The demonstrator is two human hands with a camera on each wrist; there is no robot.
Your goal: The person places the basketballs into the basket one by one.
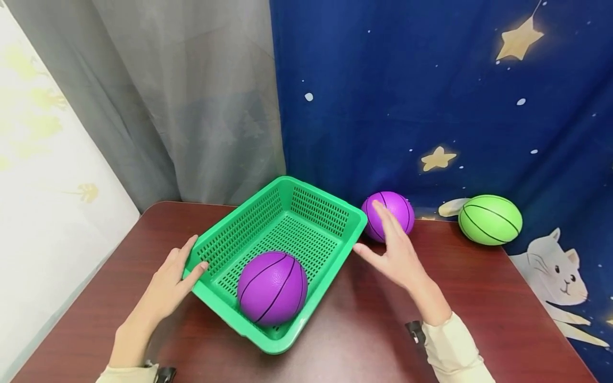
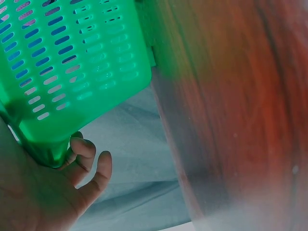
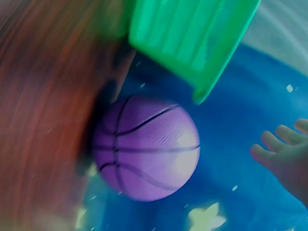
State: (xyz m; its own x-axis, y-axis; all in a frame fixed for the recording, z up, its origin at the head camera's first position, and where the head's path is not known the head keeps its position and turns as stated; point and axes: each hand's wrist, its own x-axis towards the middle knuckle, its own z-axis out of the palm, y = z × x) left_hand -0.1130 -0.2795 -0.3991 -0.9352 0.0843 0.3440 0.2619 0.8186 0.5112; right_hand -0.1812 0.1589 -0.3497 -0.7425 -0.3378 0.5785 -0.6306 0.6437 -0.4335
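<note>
A green plastic basket (image 1: 299,234) with slotted walls stands at an angle on the table, and a purple ball (image 1: 273,287) with black lines sits in its near end. My left hand (image 1: 165,290) grips the basket's left corner, thumb over the rim and fingers outside; the left wrist view shows those fingers (image 2: 86,156) curled at the rim. Beside the right corner my right hand (image 1: 399,258) is raised with fingers spread, holding nothing. Behind it lies a second purple ball (image 1: 403,211), partly covered by my fingers in the head view and fully visible in the right wrist view.
At the table's back right edge is a light green ball (image 1: 490,219) with black lines. The dark red wooden table (image 1: 460,298) backs onto a grey curtain (image 1: 215,106) and a blue star-patterned curtain (image 1: 359,133). A pale wall-like surface (image 1: 48,186) borders the left side.
</note>
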